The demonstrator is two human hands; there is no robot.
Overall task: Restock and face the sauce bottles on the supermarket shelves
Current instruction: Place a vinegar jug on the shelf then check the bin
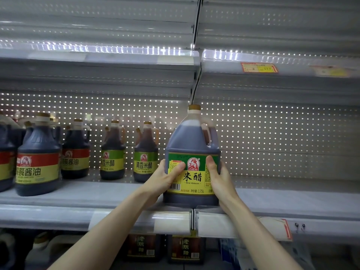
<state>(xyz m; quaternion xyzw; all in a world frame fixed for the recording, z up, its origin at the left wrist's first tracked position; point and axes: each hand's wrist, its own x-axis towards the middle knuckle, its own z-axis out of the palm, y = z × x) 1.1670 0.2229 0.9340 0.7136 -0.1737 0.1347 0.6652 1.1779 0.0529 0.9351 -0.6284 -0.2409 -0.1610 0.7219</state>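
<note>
Dark-brown liquid fills the large plastic rice vinegar jug (191, 141), which both hands clamp from opposite sides. The left hand (163, 180) lays its thumb across the label's left edge. The right hand (218, 176) wraps the right side, thumb pointing up on the label. Both forearms reach up and forward. The jug stands upright, long axis vertical, tan cap on top, green-and-yellow label facing the camera, its base at the front edge of the grey metal shelf (78, 193). Smaller green-labelled vinegar bottles (146, 152) and red-labelled soy sauce jugs (38, 156) stand to its left, before a white perforated back panel (272, 133).
</note>
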